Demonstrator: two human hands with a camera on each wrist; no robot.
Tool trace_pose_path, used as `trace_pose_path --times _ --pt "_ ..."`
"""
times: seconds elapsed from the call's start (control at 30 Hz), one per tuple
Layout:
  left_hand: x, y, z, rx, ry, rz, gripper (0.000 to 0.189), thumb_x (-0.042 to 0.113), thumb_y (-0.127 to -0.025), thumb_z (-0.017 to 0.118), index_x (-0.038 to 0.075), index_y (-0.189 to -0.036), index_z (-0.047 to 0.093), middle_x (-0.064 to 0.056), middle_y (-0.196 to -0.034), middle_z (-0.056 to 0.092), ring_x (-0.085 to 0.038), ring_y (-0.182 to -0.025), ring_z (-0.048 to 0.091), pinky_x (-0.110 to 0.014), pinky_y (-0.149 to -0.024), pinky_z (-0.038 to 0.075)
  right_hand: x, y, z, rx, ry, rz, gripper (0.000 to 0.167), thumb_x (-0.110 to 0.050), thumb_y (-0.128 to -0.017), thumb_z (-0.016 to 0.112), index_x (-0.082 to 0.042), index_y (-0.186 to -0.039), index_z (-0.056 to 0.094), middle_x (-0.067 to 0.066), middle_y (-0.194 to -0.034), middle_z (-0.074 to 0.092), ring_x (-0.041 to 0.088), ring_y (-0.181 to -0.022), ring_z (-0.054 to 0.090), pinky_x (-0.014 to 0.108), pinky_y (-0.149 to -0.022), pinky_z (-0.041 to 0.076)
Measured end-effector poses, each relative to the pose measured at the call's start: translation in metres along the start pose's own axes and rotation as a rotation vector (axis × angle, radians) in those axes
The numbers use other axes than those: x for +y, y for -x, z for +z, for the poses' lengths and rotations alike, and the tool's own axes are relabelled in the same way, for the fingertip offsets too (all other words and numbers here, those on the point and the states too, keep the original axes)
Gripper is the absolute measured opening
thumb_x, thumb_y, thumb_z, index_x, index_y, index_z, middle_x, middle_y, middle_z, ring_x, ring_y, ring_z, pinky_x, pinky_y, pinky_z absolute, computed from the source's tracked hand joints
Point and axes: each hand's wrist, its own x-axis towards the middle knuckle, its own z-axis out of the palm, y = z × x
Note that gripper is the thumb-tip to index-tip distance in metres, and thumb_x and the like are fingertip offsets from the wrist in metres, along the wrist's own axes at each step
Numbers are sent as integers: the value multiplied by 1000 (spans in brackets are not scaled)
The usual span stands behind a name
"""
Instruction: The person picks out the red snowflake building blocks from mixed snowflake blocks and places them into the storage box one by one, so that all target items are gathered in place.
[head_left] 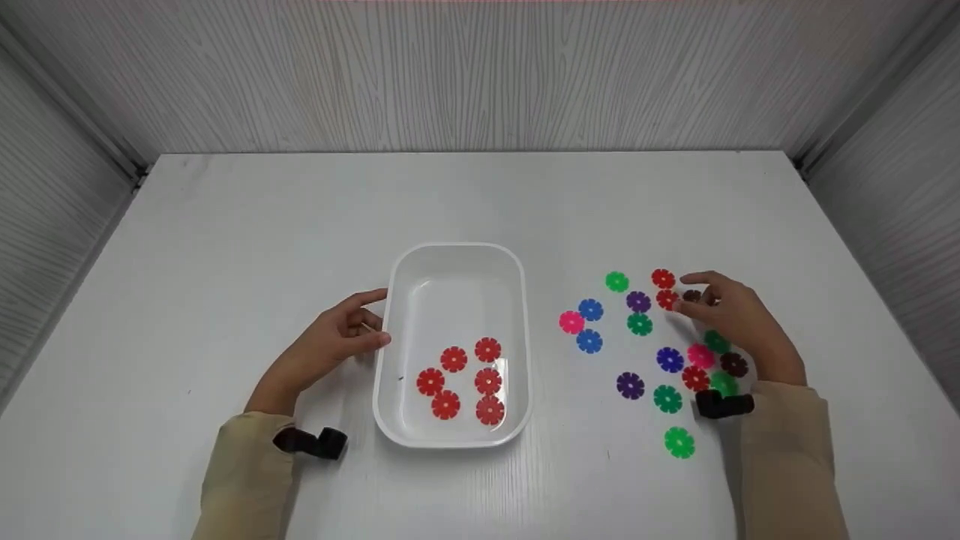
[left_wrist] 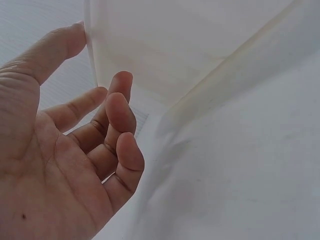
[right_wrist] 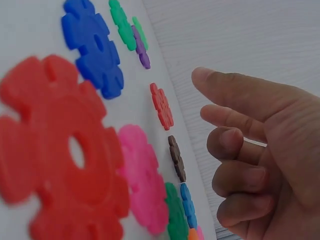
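Note:
A white tray (head_left: 452, 448) stands mid-table with several red notched plastic discs (head_left: 487, 381) lying in its near half. My left hand (head_left: 330, 341) is at its left side. There the thumb and index finger touch the tray's edge, while the other fingers stay loosely bent, as the left wrist view shows. My right hand (head_left: 739, 315) hovers over the loose discs on the right, its thumb and index finger apart. Nearest those fingertips lie two red discs, an upper one (head_left: 663, 278) and a lower one (head_left: 667, 300) beside the thumb. A brown disc (right_wrist: 177, 158) is partly hidden under the hand.
Around the right hand lie more discs: blue (head_left: 589, 341), pink (head_left: 571, 322), purple (head_left: 631, 385) and green (head_left: 679, 442). Some touch or overlap. Pale wood-grain panels (head_left: 480, 75) close off the table's back and sides.

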Motion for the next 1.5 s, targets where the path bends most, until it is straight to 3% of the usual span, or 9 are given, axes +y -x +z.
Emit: trace_pose_path --times 0.17,0.4,0.87,1.23,1.5 --pt "0 0 1 -4 0 -2 68 28 -89 69 16 -147 37 -7 -108 60 -14 -89 59 -26 -82 46 -1 -5 1 -70 32 56 68 -48 -92 60 -8 -143 41 22 -120 55 32 -102 55 49 -92 49" --pt "0 -1 1 -1 -11 1 67 28 -89 68 15 -147 38 -8 -107 60 -15 -88 57 -27 -80 46 -7 -9 3 -105 189 71 63 -43 -93 59 -7 -142 43 27 -133 52 42 -115 52 61 -96 42" --pt "0 0 1 6 -25 -16 66 29 -90 67 17 -147 38 -9 -109 59 -18 -90 56 -29 -83 45 -33 -8 7 -69 395 8 42 -27 -93 63 2 -123 57 23 -110 65 36 -92 61 52 -79 50" --pt "0 -1 1 2 -21 -6 64 30 -89 68 19 -146 40 -8 -107 59 -19 -87 55 -30 -80 44 -29 -8 7 -82 367 3 43 -28 -92 63 1 -123 54 21 -105 65 33 -90 59 52 -79 51" --pt "1 0 1 8 -28 -13 64 30 -90 67 18 -146 39 -8 -108 59 -19 -88 56 -30 -81 44 -29 -8 6 -97 439 -33 46 -29 -90 63 4 -121 53 20 -98 66 26 -76 59 48 -71 53"
